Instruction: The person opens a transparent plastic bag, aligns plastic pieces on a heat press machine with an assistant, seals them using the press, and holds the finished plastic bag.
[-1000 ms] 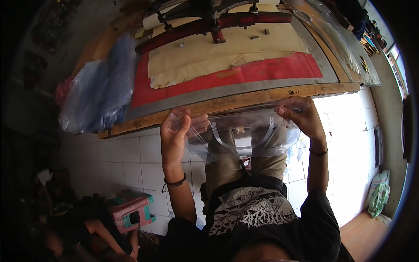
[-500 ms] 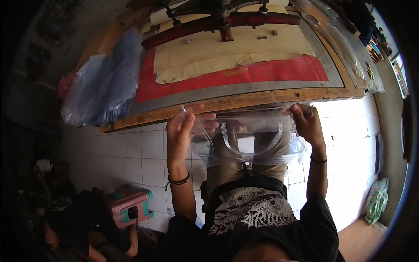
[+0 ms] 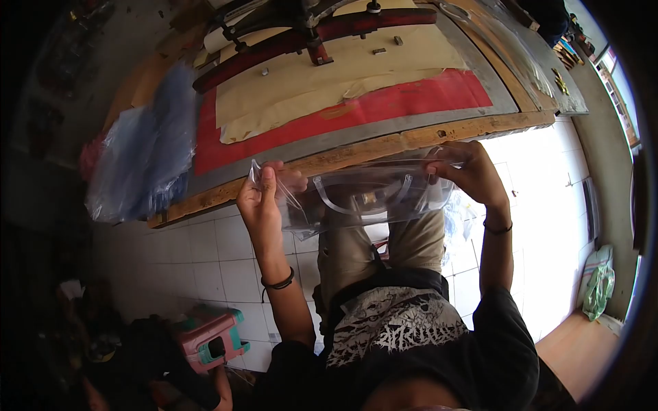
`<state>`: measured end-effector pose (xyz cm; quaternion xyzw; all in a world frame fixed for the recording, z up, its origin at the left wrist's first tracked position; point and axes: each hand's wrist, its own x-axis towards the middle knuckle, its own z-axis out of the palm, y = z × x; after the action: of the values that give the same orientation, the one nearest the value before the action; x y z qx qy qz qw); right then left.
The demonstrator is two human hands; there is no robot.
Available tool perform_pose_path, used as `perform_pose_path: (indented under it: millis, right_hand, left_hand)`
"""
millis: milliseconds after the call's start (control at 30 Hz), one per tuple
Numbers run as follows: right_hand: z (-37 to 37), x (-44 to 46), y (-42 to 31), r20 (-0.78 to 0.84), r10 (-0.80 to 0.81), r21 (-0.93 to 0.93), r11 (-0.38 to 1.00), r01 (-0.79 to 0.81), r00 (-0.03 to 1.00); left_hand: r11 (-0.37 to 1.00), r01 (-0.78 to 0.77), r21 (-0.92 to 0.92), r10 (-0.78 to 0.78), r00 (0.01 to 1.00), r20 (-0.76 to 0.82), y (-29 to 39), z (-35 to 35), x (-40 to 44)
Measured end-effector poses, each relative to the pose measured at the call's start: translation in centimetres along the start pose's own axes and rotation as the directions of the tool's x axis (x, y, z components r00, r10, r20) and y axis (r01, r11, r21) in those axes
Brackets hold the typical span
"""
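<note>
A clear plastic bag (image 3: pixel 356 218) with a curved, see-through handle (image 3: pixel 329 200) hangs stretched between my two hands, over my lap and just in front of the table edge. My left hand (image 3: pixel 264 195) pinches its left upper corner between thumb and fingers. At the opposite end, my right hand (image 3: pixel 466 168) has thumb and fingers closed on the right upper part. Through the film I see my trousers; the bag's exact folds are hard to make out.
Ahead stands a wood-edged table (image 3: pixel 384 145) bearing a red sheet (image 3: pixel 439 94), tan paper (image 3: pixel 308 85) and a dark red metal press (image 3: pixel 267 44). Stacked plastic (image 3: pixel 147 147) overhangs its left side. A co-worker (image 3: pixel 137 359) is at lower left beside a pink-green stool (image 3: pixel 212 339).
Both hands have moved left with the bag, whose lower edge has risen. My right hand has turned, its fingers now pointing inward along the top. The view has shifted and tilted slightly.
</note>
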<state>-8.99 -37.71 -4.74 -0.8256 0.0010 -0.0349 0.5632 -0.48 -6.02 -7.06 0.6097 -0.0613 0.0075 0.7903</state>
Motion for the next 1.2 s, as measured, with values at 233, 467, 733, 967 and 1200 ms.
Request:
perform_pose_path:
  millis: [233, 467, 733, 967, 1200]
  right_hand:
    - [-0.5, 0.2, -0.3, 0.098, 0.006, -0.098, 0.995, 0.004, 0.995]
    - [-4.3, 1.3, -2.3, 0.307, -0.248, -0.209, 0.924, 0.319, 0.919]
    - [3.8, 2.8, -3.9, 0.544, 0.012, -0.094, 0.994, 0.047, 0.839]
    - [4.3, 2.4, -3.0, 0.485, -0.023, -0.027, 0.999, 0.042, 0.874]
    - [3.3, 1.9, -0.9, 0.507, -0.035, -0.156, 0.979, 0.131, 0.861]
  left_hand:
    - [0.995, -0.002, 0.095, -0.012, 0.989, 0.147, 1.5, 0.1, -0.1]
    - [0.989, -0.024, 0.148, -0.012, 0.97, 0.242, 3.0, 0.9, 0.2]
    - [0.977, -0.042, 0.209, -0.066, 0.872, 0.485, 5.6, 3.9, 1.1]
    - [0.976, -0.058, 0.208, -0.06, 0.854, 0.517, 4.3, 2.5, 2.4]
    - [0.974, -0.048, 0.223, -0.038, 0.93, 0.366, 4.7, 2.3, 3.2]
